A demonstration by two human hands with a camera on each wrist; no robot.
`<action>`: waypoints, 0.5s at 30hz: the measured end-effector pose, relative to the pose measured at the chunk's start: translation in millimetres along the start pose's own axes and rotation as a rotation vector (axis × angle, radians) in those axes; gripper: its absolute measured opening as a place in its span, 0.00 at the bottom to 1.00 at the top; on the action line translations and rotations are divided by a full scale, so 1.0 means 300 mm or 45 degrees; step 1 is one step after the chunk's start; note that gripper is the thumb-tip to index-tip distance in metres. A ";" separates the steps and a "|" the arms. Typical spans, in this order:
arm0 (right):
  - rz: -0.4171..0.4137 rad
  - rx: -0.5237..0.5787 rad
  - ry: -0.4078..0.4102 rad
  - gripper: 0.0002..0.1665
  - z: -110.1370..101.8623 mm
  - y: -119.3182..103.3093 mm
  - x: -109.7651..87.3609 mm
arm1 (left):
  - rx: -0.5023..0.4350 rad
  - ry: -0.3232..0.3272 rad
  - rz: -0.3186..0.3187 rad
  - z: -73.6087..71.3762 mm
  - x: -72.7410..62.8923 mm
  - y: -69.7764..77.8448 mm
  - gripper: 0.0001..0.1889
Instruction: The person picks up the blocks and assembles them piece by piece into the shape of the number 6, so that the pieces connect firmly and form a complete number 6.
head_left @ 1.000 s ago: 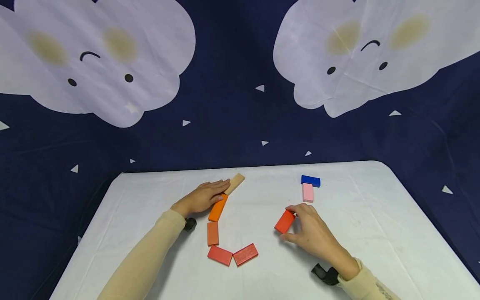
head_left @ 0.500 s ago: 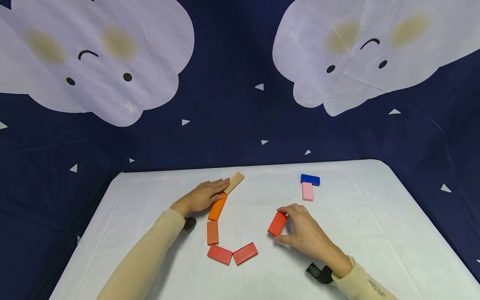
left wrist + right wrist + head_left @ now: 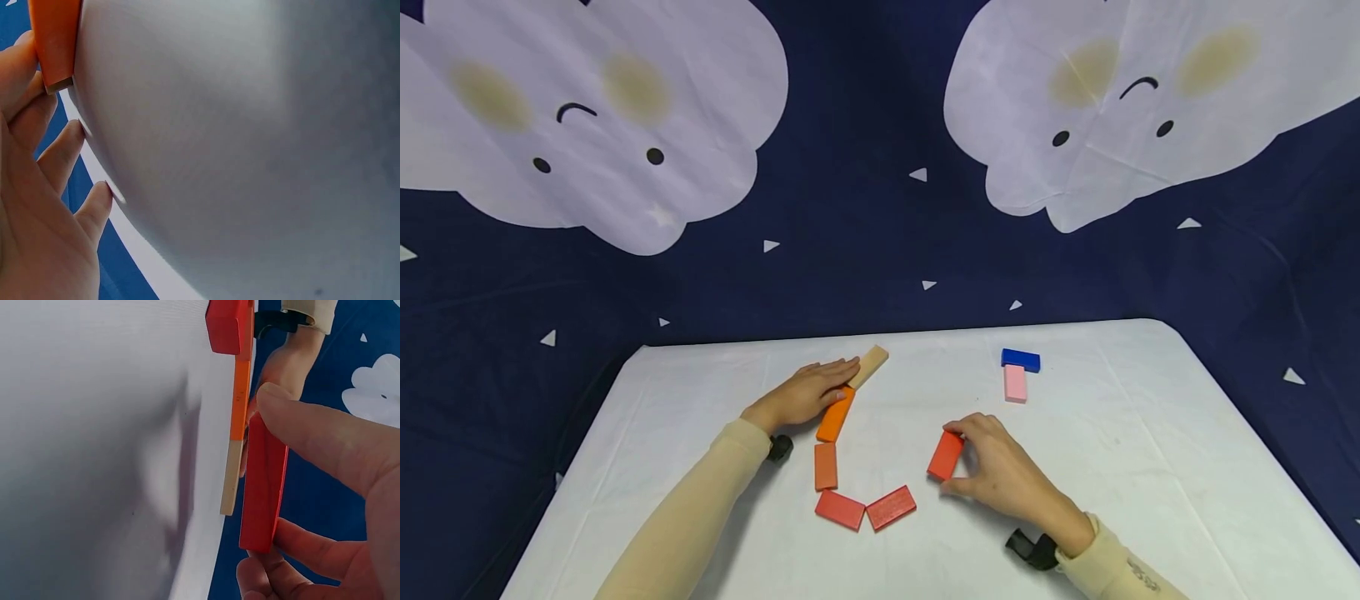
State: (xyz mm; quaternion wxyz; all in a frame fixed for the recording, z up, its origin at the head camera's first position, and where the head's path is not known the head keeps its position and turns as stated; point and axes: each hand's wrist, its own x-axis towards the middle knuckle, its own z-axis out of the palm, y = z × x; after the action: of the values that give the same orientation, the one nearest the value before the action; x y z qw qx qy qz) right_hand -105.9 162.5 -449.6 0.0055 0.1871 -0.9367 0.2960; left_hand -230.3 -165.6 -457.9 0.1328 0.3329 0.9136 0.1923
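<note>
My right hand (image 3: 1003, 471) pinches a bright red block (image 3: 946, 455) at its two ends, between thumb and fingertips. In the right wrist view this red block (image 3: 264, 487) is apart from the cloth, with a shadow beside it. My left hand (image 3: 805, 396) lies with fingers fairly straight at the left of the row, its fingertips over the near end of a plain wooden block (image 3: 871, 367) and its thumb on an orange block (image 3: 837, 417). A darker orange block (image 3: 825, 467) and two red blocks, one at left (image 3: 840, 510) and one at right (image 3: 891, 508), continue the curved row.
A blue block (image 3: 1021, 360) and a pink block (image 3: 1015, 384) lie touching in a T shape at the back right. All rests on a white cloth-covered table (image 3: 1150, 417). Behind its far edge hangs a dark blue backdrop (image 3: 857, 208) with clouds.
My right hand has carried the red block left and slightly nearer, toward the open end of the curved row, turning it a little more upright in view. My left hand stays where it was.
</note>
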 end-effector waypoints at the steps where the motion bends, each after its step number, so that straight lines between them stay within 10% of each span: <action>1: -0.006 0.002 -0.004 0.41 0.003 0.000 0.000 | 0.002 0.000 -0.002 0.001 0.000 -0.001 0.29; 15: -0.091 -0.002 -0.069 0.42 0.033 -0.013 0.009 | 0.006 -0.001 -0.004 0.002 0.000 0.000 0.29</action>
State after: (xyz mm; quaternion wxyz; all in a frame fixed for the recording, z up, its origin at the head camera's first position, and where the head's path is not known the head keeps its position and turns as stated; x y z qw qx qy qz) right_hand -105.9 153.2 -455.4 -0.0093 0.2284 -0.9295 0.2896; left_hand -230.1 -165.4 -458.3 0.1327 0.3317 0.9145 0.1898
